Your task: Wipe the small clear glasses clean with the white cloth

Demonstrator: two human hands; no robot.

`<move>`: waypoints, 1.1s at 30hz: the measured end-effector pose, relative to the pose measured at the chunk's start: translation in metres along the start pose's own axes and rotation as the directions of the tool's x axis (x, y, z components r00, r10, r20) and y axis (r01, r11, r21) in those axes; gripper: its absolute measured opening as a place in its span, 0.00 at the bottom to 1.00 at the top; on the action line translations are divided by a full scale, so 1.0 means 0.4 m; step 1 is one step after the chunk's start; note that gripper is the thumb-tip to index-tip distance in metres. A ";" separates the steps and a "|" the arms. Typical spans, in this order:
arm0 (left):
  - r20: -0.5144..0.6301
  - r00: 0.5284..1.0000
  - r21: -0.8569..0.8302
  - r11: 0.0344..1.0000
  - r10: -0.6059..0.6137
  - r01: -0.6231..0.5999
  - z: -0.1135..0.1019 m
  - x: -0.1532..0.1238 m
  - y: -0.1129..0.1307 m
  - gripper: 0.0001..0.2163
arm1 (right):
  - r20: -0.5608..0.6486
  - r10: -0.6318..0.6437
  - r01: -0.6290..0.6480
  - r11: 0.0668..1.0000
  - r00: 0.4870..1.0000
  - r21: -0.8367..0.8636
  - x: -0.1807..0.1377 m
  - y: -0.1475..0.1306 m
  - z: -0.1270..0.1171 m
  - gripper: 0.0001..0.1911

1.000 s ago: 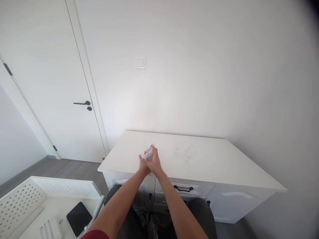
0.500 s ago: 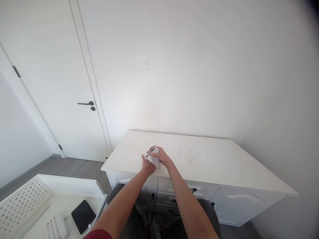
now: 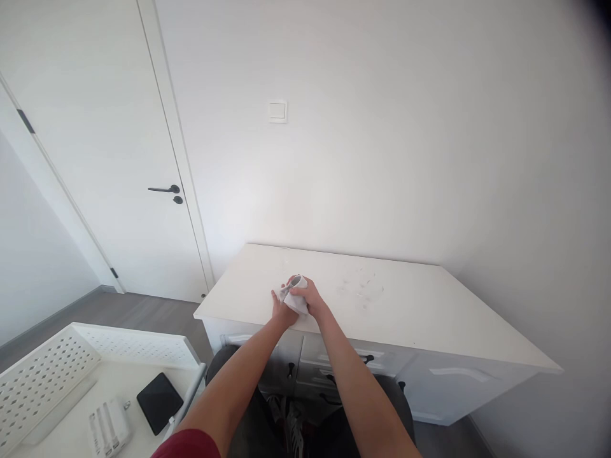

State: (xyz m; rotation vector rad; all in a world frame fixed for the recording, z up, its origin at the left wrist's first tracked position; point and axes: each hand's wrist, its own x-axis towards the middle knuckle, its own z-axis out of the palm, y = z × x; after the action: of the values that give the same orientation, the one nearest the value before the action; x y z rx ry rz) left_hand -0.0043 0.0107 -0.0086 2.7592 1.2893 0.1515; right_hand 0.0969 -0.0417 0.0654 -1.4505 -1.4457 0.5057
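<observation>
Close to the front edge of the white cabinet top (image 3: 420,308), both my hands are together around one small white hollow cylinder (image 3: 302,282). Its round mouth faces up and shows a grey inside; whether it is a cup or a paper roll I cannot tell. My right hand (image 3: 309,296) is closed round its right side, thumb across the front. Thin white tissue (image 3: 298,303) lies crumpled against the cylinder's front and left. My left hand (image 3: 284,313) is on the tissue from below and left, one digit sticking out, the other fingers mostly hidden.
Wet-looking drops and smears (image 3: 363,289) mark the cabinet top right of my hands. At lower left, a white cart (image 3: 136,353) with perforated sides carries a black tablet-like device (image 3: 160,402) and a white power bank (image 3: 109,427). Cabinet handles (image 3: 366,359) protrude near my knees.
My view has shifted slightly. Both hands remain on the cylinder and tissue in nearly the same spot, with the cylinder's mouth turned a little to the right.
</observation>
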 end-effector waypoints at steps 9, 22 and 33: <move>-0.061 0.998 0.003 1.000 -0.027 0.027 0.005 -0.007 0.004 0.29 | 0.082 -0.038 0.066 0.929 0.996 -0.363 0.025 -0.043 0.040 0.08; -0.055 0.997 0.038 0.998 -0.050 0.053 0.034 0.019 -0.003 0.35 | 0.473 0.055 -0.032 0.998 0.879 -0.056 0.142 -0.038 -0.056 0.11; -0.052 0.998 0.058 0.998 -0.021 0.025 0.051 0.022 -0.016 0.33 | 0.005 0.016 -0.017 0.938 1.000 0.347 -0.004 0.057 0.065 0.37</move>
State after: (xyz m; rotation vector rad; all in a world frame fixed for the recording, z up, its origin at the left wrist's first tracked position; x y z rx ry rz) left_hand -0.0009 0.0206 -0.0293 2.8060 1.3589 0.1866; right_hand 0.0864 -0.0299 0.0345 -1.1795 -1.2708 0.7338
